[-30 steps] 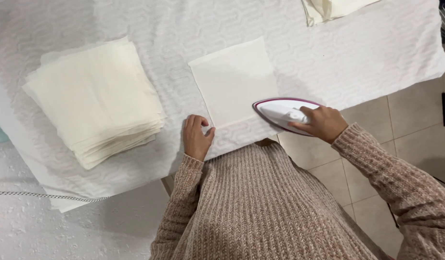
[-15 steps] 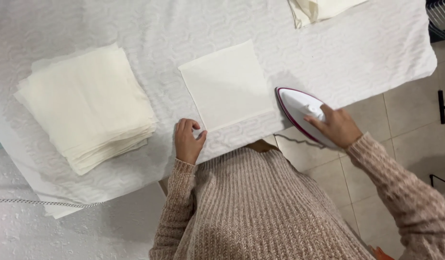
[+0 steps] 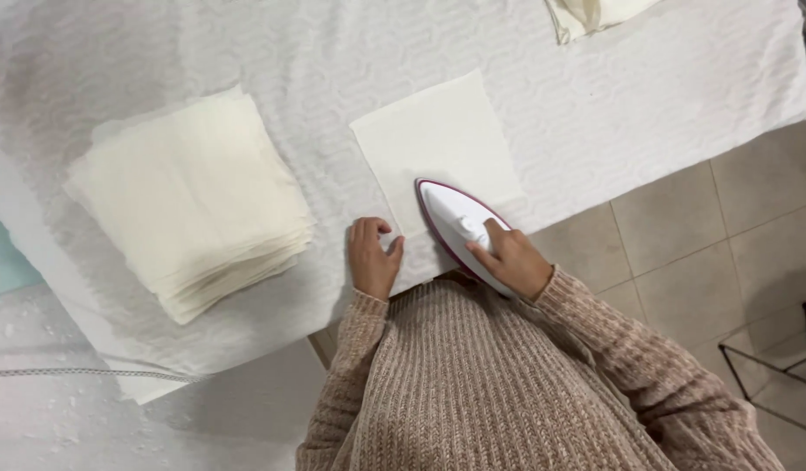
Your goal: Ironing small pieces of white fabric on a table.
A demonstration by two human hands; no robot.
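Observation:
A single cream cloth square (image 3: 438, 139) lies flat on the white textured table cover (image 3: 595, 96). My right hand (image 3: 508, 260) grips the handle of a white iron with a purple rim (image 3: 451, 220), whose tip rests on the near edge of the square. Near the square's near-left corner, my left hand (image 3: 372, 257) rests on the cover with its fingers curled, and nothing shows in it.
A thick stack of cream cloth squares (image 3: 192, 196) sits to the left. More folded cloth (image 3: 595, 13) lies at the far edge. Beige floor tiles (image 3: 708, 235) show on the right, with a dark metal frame (image 3: 774, 366) at lower right.
The iron swung out to the right past the square, then came back left onto its near edge. My left hand stayed by the corner.

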